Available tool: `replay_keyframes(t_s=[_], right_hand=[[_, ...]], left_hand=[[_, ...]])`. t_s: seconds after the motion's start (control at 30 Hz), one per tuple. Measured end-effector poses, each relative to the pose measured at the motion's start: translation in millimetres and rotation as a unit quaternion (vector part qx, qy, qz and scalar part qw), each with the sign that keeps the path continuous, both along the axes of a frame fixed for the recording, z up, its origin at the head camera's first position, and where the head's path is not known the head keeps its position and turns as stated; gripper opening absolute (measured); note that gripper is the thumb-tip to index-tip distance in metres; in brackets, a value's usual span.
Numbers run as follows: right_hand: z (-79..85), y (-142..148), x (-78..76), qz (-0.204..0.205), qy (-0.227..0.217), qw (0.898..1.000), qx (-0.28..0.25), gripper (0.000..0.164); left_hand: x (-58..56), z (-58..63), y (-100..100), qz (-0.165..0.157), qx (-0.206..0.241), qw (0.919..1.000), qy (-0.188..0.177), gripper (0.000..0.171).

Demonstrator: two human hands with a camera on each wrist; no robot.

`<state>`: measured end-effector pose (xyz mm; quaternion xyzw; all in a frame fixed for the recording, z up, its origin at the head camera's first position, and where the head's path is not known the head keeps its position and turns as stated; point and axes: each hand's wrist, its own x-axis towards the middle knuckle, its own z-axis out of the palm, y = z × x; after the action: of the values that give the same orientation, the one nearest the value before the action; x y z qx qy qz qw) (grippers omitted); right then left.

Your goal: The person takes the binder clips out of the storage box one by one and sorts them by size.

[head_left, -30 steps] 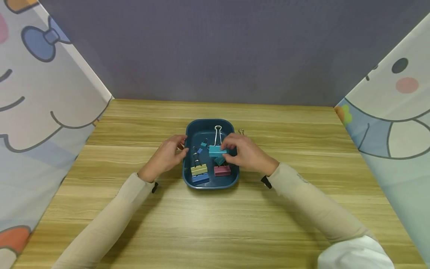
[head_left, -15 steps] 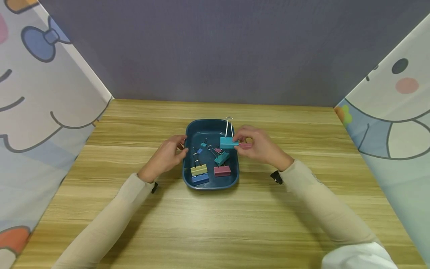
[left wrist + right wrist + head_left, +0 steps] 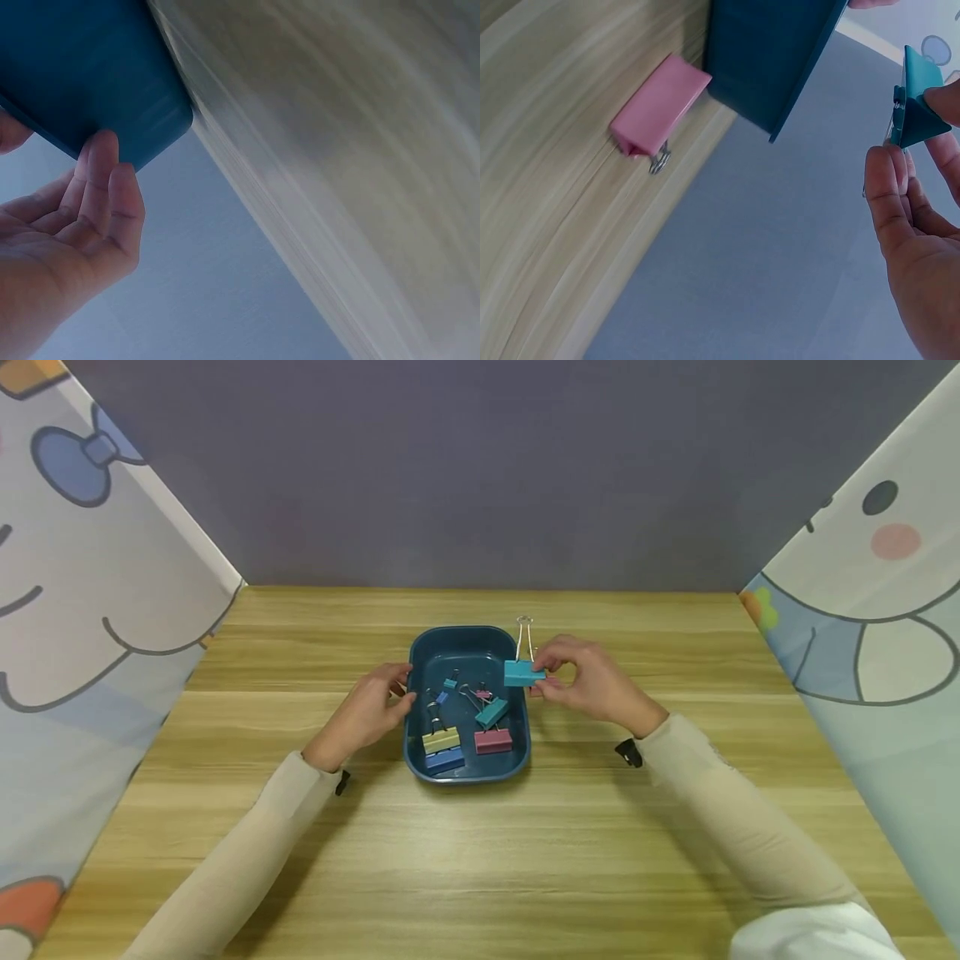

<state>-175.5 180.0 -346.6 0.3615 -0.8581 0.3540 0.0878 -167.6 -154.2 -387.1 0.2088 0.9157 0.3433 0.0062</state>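
One turquoise binder clip: pinched by the right hand, raised near the right rim of the dark blue tray. One left hand: relaxed, unclenched fingers rest against the tray's left wall. One pink clip: lies on the wooden table beside the tray.

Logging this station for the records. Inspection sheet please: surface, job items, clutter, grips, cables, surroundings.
Surface: wood-grain table, visible areas look dry.
Job items: dark blue tray holding yellow clip, blue clip, red clip, green-teal clip and smaller ones; pink clip on the table, right of the tray.
Clutter: nothing seen.
Left grip: fingertips at the tray's left side.
Right grip: pinches turquoise clip, raised off the table.
Cables: nothing seen.
Surroundings: grey back panel, cartoon-print side panels.
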Motion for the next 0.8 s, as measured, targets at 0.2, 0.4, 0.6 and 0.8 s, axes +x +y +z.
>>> replay_keyframes(t_s=[0.2, 0.4, 0.6, 0.8], right_hand=[[-0.2, 8.1, -1.2, -0.015, -0.003, 1.0, 0.015, 0.016], [-0.6, 14.5, -1.8, -0.032, -0.014, 0.999, 0.021, 0.017], [-4.2, 20.0, -3.9, -0.034, -0.02, 0.999, 0.022, 0.017], [-5.1, 26.6, -5.5, -0.027, -0.016, 0.999, 0.021, 0.017]], left_hand=[[0.6, 0.7, -0.1, 0.002, 0.0, 1.0, 0.004, 0.045], [0.8, 1.0, 0.5, 0.004, -0.003, 1.0, 0.0, 0.045], [1.8, 0.6, 0.1, 0.009, -0.005, 0.9999, -0.002, 0.045], [1.3, 0.6, 0.0, 0.005, -0.008, 1.0, 0.001, 0.045]])
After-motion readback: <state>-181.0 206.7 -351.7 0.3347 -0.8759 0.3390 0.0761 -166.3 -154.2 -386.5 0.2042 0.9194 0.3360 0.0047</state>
